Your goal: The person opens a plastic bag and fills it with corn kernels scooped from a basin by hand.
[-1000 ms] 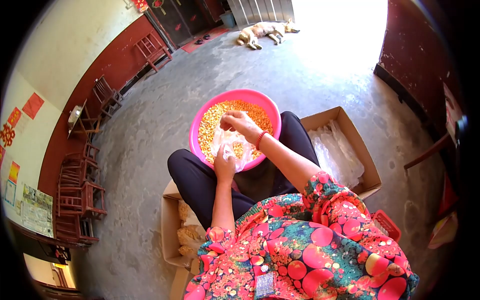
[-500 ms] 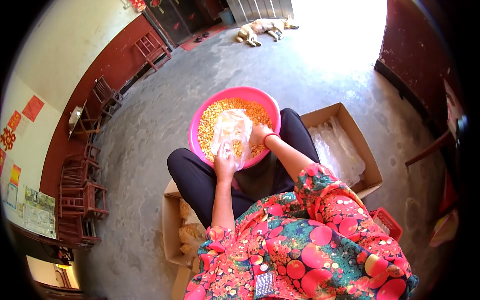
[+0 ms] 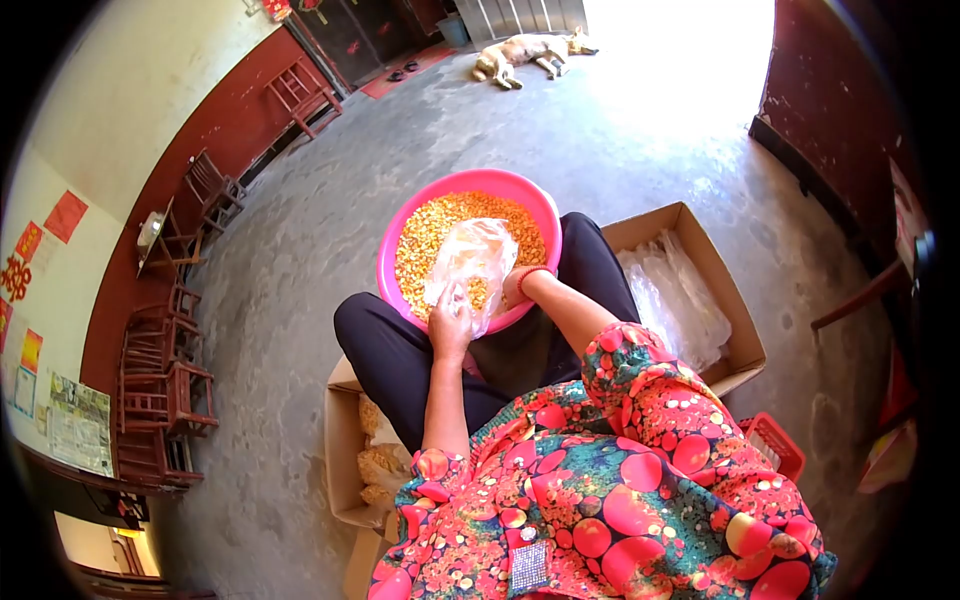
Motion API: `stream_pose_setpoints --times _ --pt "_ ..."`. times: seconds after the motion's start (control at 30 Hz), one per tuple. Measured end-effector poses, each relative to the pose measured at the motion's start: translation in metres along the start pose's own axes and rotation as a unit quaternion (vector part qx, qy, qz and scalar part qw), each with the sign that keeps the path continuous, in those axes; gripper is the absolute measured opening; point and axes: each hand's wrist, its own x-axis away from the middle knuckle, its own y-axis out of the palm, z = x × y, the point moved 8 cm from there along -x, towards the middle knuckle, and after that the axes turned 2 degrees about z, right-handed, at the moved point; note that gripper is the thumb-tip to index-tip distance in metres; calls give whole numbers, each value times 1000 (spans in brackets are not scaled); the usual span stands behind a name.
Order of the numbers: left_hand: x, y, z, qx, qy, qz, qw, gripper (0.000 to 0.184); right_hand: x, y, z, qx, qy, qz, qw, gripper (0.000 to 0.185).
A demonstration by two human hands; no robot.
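A pink basin [image 3: 552, 225] between my knees holds orange-yellow kernels [image 3: 430, 226]. Over its near part is a clear plastic bag [image 3: 478, 250], with some kernels showing at its lower part. My left hand [image 3: 450, 318] is closed on the bag's lower left edge. At the right side of the bag, low inside the basin, is my right hand [image 3: 517, 285], with a red bracelet at the wrist. Its fingers are mostly hidden behind the bag and against the kernels, so what they hold cannot be made out.
On my right stands a cardboard box [image 3: 742, 310] of clear plastic bags [image 3: 675, 300]; on my left, another box [image 3: 342, 455] with filled bags [image 3: 380, 468]. A red basket [image 3: 778, 445] is by my right side. A dog [image 3: 525, 55] lies ahead; chairs [image 3: 165, 385] line the left wall.
My right hand has come down from above the bag to the basin's near right side. The bag has spread open and leans further right. My left hand keeps its hold.
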Motion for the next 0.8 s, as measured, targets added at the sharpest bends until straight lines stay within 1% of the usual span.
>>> stream_pose_setpoints --times 0.13,0.17,0.23,0.27,0.3,0.33,0.37,0.4,0.47,0.5,0.57,0.6,0.67,0.8 --pt "0 2 5 -8 -13 -22 1000 42 22 -16 -9 39 0 0 999 38" --pt "0 2 5 -7 -12 -22 1000 42 6 -7 -1 38 1 1 999 38" --pt "0 3 4 2 -8 -25 1000 42 -41 12 19 -19 -24 39 999 34" --pt "0 3 4 2 -8 -25 1000 42 -34 7 18 -19 -24 39 999 34" --pt "0 2 4 4 -10 -24 1000 42 -17 -7 15 -158 -23 61 985 19" --pt "0 2 4 6 -12 -23 1000 42 0 -21 13 -293 -21 81 952 14" --pt "0 3 3 7 -13 -23 1000 42 14 -29 9 -293 -21 81 953 14" --pt "0 4 1 8 -24 -28 999 42 27 -34 6 -383 -2 57 922 17" --pt "0 5 -3 9 -34 -33 999 42 41 -35 2 -551 34 10 834 28" --pt "0 6 -4 12 -33 -31 999 42 39 -34 4 -551 34 10 834 28" --pt "0 6 -4 14 -32 -31 999 42 34 -31 8 -631 41 -10 774 27" --pt "0 6 -3 10 -33 -33 999 42 33 -31 10 -632 40 -10 774 27" --pt "1 6 -1 5 -34 -35 999 42 33 -29 8 -676 40 -39 735 27" --pt "1 6 -2 16 -33 -37 999 42 36 -28 9 -668 63 -32 741 24"
